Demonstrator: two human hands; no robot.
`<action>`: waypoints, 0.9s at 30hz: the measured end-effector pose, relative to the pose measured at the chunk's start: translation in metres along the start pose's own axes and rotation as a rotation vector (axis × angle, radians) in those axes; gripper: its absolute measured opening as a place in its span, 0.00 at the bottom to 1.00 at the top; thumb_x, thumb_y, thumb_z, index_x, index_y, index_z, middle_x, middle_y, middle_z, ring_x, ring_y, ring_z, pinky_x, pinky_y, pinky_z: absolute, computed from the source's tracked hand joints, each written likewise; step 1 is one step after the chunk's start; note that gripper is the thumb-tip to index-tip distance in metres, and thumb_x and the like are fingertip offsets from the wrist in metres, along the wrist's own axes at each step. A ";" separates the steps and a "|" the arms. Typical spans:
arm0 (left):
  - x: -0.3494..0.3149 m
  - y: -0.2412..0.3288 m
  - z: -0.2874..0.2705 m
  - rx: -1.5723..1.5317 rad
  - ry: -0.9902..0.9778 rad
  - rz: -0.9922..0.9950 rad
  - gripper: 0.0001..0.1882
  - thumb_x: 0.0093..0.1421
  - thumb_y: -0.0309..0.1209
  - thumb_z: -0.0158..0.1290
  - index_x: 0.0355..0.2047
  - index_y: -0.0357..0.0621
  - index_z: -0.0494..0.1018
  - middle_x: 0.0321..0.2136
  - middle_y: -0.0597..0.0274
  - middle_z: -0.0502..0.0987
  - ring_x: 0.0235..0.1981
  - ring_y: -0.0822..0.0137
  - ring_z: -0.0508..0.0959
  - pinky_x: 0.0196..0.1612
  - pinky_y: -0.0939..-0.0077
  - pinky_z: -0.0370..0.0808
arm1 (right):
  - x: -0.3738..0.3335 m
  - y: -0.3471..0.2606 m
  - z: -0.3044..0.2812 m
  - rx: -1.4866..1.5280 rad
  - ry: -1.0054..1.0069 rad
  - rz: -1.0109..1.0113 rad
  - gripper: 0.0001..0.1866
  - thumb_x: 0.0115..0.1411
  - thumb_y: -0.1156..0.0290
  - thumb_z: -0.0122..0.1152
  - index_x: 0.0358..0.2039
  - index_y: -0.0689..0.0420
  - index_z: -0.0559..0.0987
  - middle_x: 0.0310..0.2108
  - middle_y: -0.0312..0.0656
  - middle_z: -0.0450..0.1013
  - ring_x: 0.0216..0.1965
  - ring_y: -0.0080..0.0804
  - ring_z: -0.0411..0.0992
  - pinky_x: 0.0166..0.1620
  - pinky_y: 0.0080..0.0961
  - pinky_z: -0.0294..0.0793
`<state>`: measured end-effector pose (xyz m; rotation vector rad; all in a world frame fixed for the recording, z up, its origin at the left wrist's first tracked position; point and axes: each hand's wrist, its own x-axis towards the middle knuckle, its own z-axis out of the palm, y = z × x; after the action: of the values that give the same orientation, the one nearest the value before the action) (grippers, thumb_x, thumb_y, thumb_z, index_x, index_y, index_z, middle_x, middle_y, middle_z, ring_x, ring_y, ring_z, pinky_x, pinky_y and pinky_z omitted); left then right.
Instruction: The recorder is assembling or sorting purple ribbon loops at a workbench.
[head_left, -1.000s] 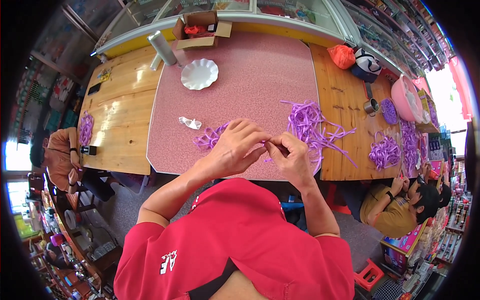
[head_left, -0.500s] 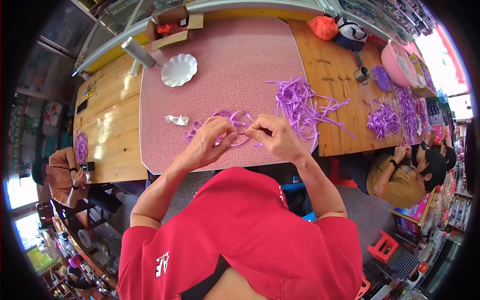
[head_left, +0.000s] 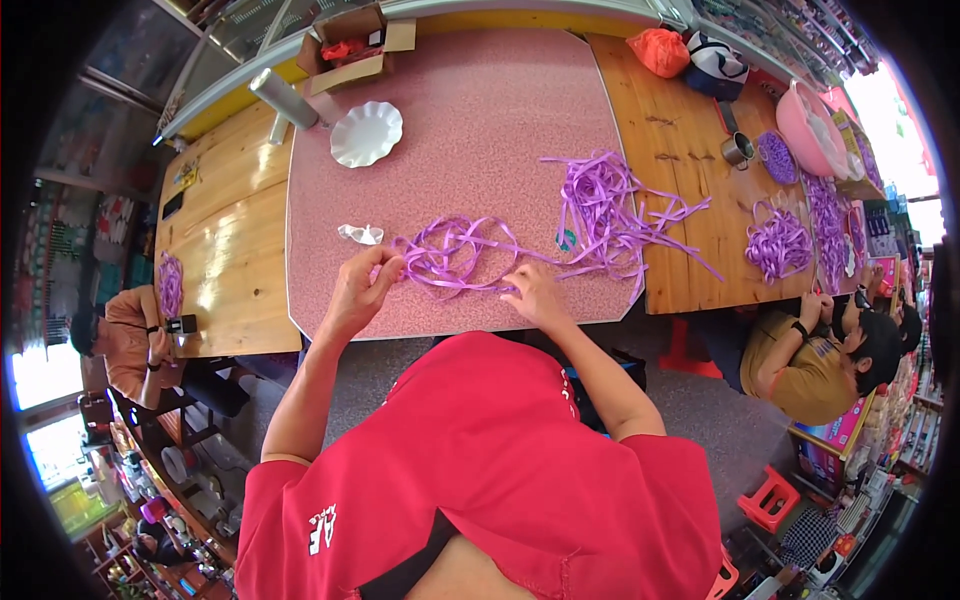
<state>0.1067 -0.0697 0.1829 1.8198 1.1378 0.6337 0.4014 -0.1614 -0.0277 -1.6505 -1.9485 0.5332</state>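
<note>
Loose loops of purple ribbon (head_left: 455,255) lie on the pink table top in front of me. At their left end is my left hand (head_left: 358,292), its thumb and fingertips closed on a bit of the ribbon. My right hand (head_left: 538,297) is at the lower right of the loops, slightly blurred, with a strand running in between its curled fingertips. A larger tangle of purple ribbon (head_left: 605,205) spreads to the right, a small green piece (head_left: 567,240) showing at its edge. Beyond my left hand sits a small clear plastic item (head_left: 361,234).
A white scalloped plate (head_left: 366,134), a silvery cylinder (head_left: 284,99) and an open cardboard box (head_left: 352,62) stand at the back left. On the right wooden table are a metal mug (head_left: 737,149), a pink basin (head_left: 808,128) and more ribbon (head_left: 779,243). People sit at both sides.
My hands have moved apart, the left one leftward, the right one slightly down. More of the ribbon loops now show between them. The green piece has come into sight.
</note>
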 end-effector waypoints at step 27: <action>0.021 -0.002 0.040 0.461 -0.177 0.379 0.24 0.61 0.32 0.55 0.58 0.46 0.68 0.58 0.51 0.67 0.63 0.51 0.61 0.65 0.54 0.57 | 0.035 -0.035 -0.047 0.842 -0.260 0.294 0.05 0.59 0.72 0.61 0.32 0.59 0.75 0.24 0.37 0.75 0.29 0.28 0.75 0.34 0.28 0.75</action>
<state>0.1460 -0.0670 0.1610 2.4687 0.8720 0.4276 0.3995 -0.1351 0.0357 -1.3281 -1.3128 1.4982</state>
